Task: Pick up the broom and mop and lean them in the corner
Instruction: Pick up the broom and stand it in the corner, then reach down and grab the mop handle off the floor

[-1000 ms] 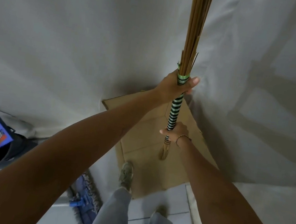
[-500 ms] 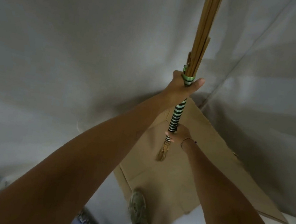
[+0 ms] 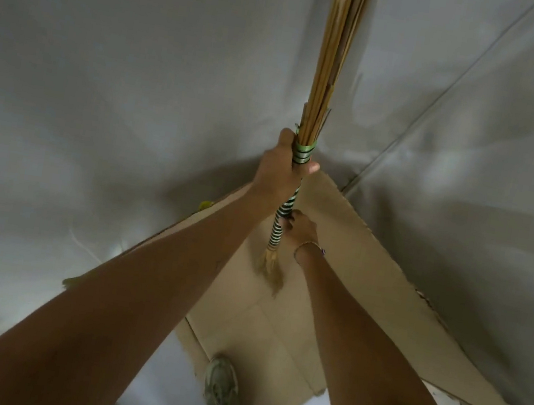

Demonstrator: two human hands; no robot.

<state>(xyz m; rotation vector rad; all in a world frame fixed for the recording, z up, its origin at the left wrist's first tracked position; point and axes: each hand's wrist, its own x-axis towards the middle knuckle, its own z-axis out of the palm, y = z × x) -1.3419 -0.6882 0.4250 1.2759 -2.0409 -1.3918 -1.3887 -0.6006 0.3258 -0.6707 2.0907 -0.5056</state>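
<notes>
Left hand (image 3: 282,170) is wrapped around the broom (image 3: 328,83) at its green binding; right hand (image 3: 301,230) pinches the striped handle lower down. Broom stands upright over the cardboard's (image 3: 370,269) far corner. Judged light, stiff bundle; grip the bound handle.

The view has swung up toward the corner. The blue dustpan, the bucket and the mop on the floor have gone out of sight. More of the cardboard sheet (image 3: 365,251) shows now, and the broom (image 3: 330,73) has moved closer to the corner.
</notes>
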